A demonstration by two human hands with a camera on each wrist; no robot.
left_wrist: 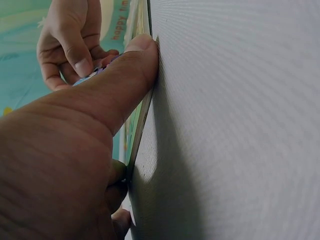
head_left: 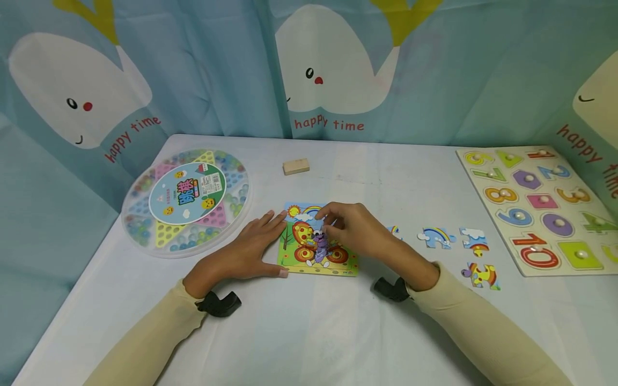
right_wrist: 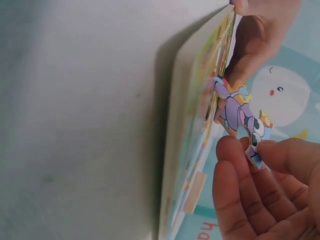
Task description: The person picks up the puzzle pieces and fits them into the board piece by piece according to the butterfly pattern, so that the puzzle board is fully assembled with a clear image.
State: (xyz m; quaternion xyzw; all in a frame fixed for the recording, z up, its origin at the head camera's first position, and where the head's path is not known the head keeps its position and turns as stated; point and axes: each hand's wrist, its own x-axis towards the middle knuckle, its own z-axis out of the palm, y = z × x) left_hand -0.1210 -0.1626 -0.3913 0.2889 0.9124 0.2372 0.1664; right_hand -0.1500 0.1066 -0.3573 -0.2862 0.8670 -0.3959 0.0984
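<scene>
A small square picture puzzle board (head_left: 316, 271) with a butterfly, a sun and a rainbow lies on the white table. My left hand (head_left: 251, 244) rests at its left side, fingers spread and straight, thumb along the lower left edge. Over the board, my right hand (head_left: 359, 228) pinches a jigsaw piece (right_wrist: 234, 111) between thumb and fingers. The piece bears a purple cartoon figure with big eyes. It stands tilted above the board in the right wrist view; whether its lower end touches the board, I cannot tell.
Loose jigsaw pieces (head_left: 436, 237) lie to the right, one partly behind the right forearm. Farther right is a number-and-shape peg board (head_left: 497, 217). A round marble game box (head_left: 188, 201) sits at the left. Behind the puzzle lies a wooden block (head_left: 296, 166).
</scene>
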